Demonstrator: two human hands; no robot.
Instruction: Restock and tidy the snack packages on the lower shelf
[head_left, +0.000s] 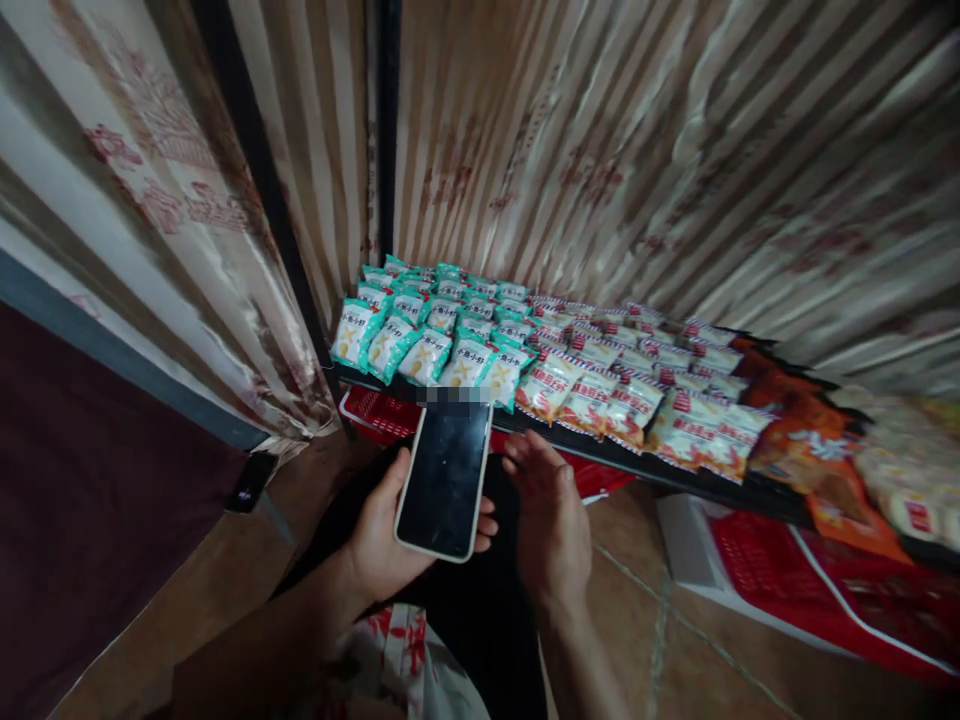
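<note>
A smartphone [442, 485] with a dark screen and a pale case lies in my left hand [382, 530], thumb along one edge and fingertips round the other. Just to its right is my right hand [551, 515], raised, apart from the phone, fingers extended and slightly curled with nothing in them. Beyond the phone, rows of teal and white snack packets [427, 355] stand on a low dark shelf [525, 425]. Beside them are rows of red and white snack packets [630, 405].
Orange snack bags [806, 440] and pale packages [911, 465] fill the right end of the shelf. Red baskets [780, 560] sit beneath it on the tiled floor [637, 620]. Curtains [585, 150] hang behind. Another phone [251, 482] lies at the left. A printed plastic bag [412, 650] rests near my lap.
</note>
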